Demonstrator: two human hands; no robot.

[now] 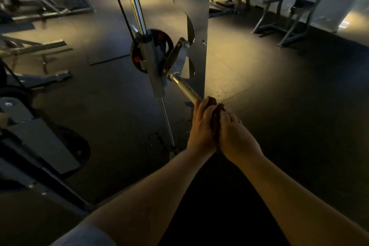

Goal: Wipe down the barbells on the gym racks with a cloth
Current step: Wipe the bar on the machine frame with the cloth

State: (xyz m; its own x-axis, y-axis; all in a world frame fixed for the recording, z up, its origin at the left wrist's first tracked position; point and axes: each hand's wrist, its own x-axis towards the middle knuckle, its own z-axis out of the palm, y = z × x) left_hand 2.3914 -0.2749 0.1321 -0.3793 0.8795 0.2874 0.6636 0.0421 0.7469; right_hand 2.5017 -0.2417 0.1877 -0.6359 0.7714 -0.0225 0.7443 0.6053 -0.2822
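1. The left hand (201,126) and right hand (236,136) press side by side, fingers curled round a dark red cloth (213,102) wrapped over the bar's end.
2. The barbell (186,90) juts from the rack (199,26).
3. A weight plate (160,41) sits behind.

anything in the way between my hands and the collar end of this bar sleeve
Nothing visible does. The left hand and right hand grip the cloth round the outer end of the barbell sleeve, and the chrome from there up to the collar is bare. Past the collar sits the hook bracket.
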